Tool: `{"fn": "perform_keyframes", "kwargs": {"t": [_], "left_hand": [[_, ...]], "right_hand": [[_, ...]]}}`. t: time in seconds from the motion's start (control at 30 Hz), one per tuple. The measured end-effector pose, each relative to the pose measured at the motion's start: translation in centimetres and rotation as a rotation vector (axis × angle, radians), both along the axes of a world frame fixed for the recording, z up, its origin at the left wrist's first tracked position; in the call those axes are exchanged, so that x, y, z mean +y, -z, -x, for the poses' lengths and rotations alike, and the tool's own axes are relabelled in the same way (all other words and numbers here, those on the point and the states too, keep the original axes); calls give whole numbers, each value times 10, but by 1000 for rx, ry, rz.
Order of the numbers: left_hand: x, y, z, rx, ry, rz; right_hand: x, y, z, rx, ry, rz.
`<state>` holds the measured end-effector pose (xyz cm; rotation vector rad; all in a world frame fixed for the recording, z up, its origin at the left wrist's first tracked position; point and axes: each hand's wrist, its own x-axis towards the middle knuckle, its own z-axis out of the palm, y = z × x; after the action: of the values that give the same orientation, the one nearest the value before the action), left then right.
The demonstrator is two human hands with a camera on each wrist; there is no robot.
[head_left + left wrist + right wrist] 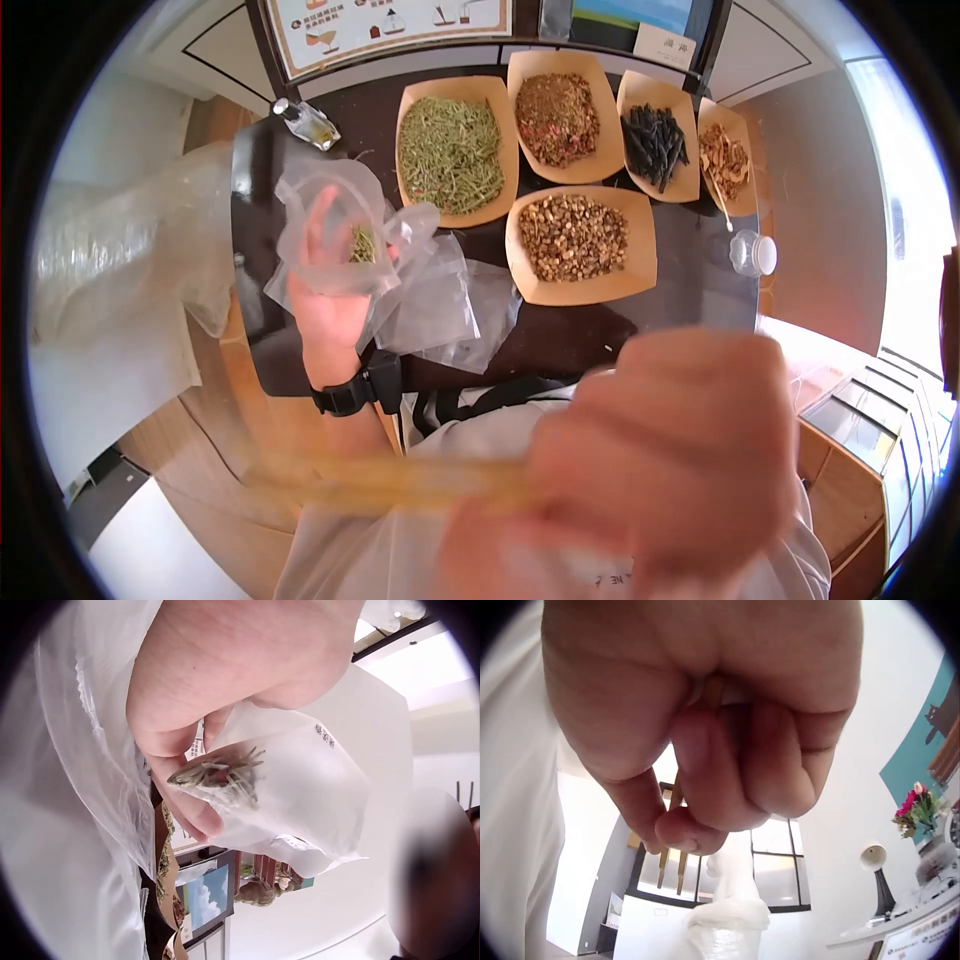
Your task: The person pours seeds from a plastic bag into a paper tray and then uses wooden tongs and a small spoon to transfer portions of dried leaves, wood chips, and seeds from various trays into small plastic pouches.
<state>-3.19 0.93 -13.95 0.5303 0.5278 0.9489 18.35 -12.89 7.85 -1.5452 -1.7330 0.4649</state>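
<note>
My left hand (pixel 335 310) holds a translucent pouch (pixel 318 185) from beneath, fingers curled around it. In the left wrist view, green dried herb pieces (pixel 217 776) lie at the bottom of the pouch (pixel 315 787), beside the left fingers (pixel 196 814). My right hand (pixel 670 450), blurred and close to the head camera, grips tan wooden tweezers or chopsticks (pixel 400 480) that point left. In the right wrist view the curled right fingers (pixel 720 772) are around them, and two thin tips (pixel 673 870) stick out below with nothing visible between them.
Paper trays hold green herb (pixel 450 155), reddish-brown bits (pixel 558 120), black strips (pixel 655 145), brown pieces (pixel 725 160) and brown chunks (pixel 572 237). Clear bags (pixel 440 310) lie right of the left hand. A glass bottle (pixel 308 125) stands back left, a small jar (pixel 752 254) right.
</note>
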Motion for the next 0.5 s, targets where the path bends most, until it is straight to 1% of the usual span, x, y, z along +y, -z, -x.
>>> {"fn": "perform_keyframes", "kwargs": {"t": [0.03, 0.07, 0.1, 0.13, 0.17, 0.2, 0.23, 0.27, 0.3, 0.33, 0.37, 0.4, 0.47, 0.5], "left_hand": [[4, 5, 0, -17, 4, 40], [7, 10, 1, -35, 5, 81], [10, 14, 2, -164, 93, 28], [10, 15, -1, -180, 78, 21], [8, 15, -5, -73, 60, -111], [6, 16, -10, 37, 42, -237], [6, 18, -14, 27, 26, -235], [6, 19, -19, 160, -17, -429], [7, 21, -20, 298, -57, -619], [8, 22, -18, 297, -69, -613], [10, 21, -15, 201, 0, -625], [12, 22, -13, 104, 68, -638], [13, 21, -18, 75, 18, -653], [13, 19, -16, 2, 81, -401]], "right_hand": [[10, 29, -14, -212, -140, -424], [10, 32, -35, -274, -270, -230], [11, 42, -47, -202, -258, -152], [10, 52, -54, -261, -115, -78], [13, 59, -61, -290, -36, -53], [12, 68, -66, -261, 73, 86], [16, 74, -71, -311, 96, 160], [22, 84, -77, -322, 82, 161], [29, 96, -82, -429, 28, 133], [33, 103, -84, -533, -26, 101], [36, 105, -84, -582, -50, 157], [40, 108, -83, -588, -62, 155], [48, 112, -82, -695, -123, 95], [51, 116, -81, -711, -139, 42]]}}
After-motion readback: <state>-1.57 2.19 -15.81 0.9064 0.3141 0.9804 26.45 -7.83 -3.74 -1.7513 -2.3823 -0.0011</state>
